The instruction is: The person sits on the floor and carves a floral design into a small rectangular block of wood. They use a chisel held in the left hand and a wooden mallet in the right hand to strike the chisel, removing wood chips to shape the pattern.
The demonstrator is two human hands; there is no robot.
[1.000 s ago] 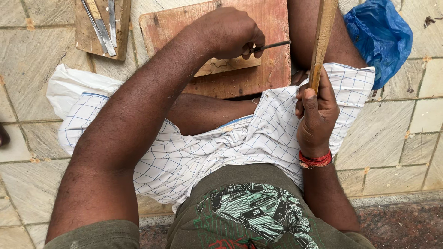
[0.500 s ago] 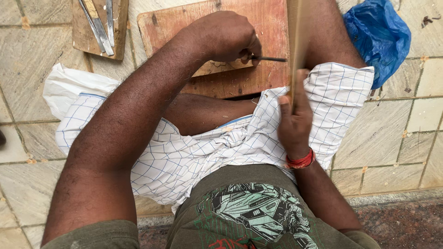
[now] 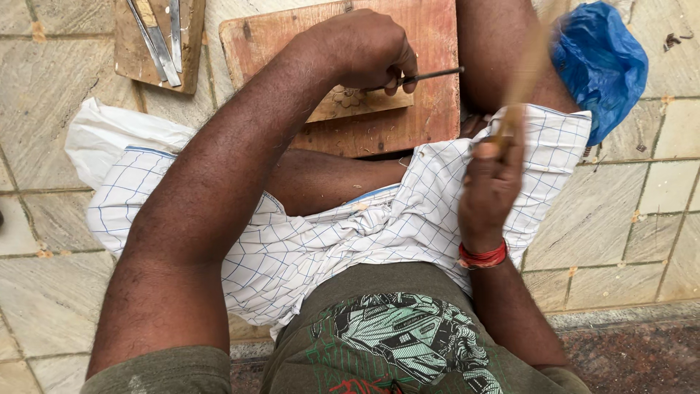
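Left hand (image 3: 368,47): fingers are pressing together around a thin metal chisel (image 3: 423,75), which is pointing at the carved wood piece (image 3: 350,102) lying on the board (image 3: 408,109).
Right hand (image 3: 490,186): fingers are curling shut on a blurred wooden stick (image 3: 523,80).
Risk: a stroke may be glancing onto knuckles (stick is swinging close).
Count: one board, one carved piece, about three spare tools (image 3: 162,40).

The left arm reaches forward, elbow bent a little, and the left hand (image 3: 368,47) is a closed fist, knuckles up. The right forearm rises from the lower right, with a red band at the wrist. The right hand (image 3: 490,186) is curled shut, back toward us, thumb on top, above the lap.
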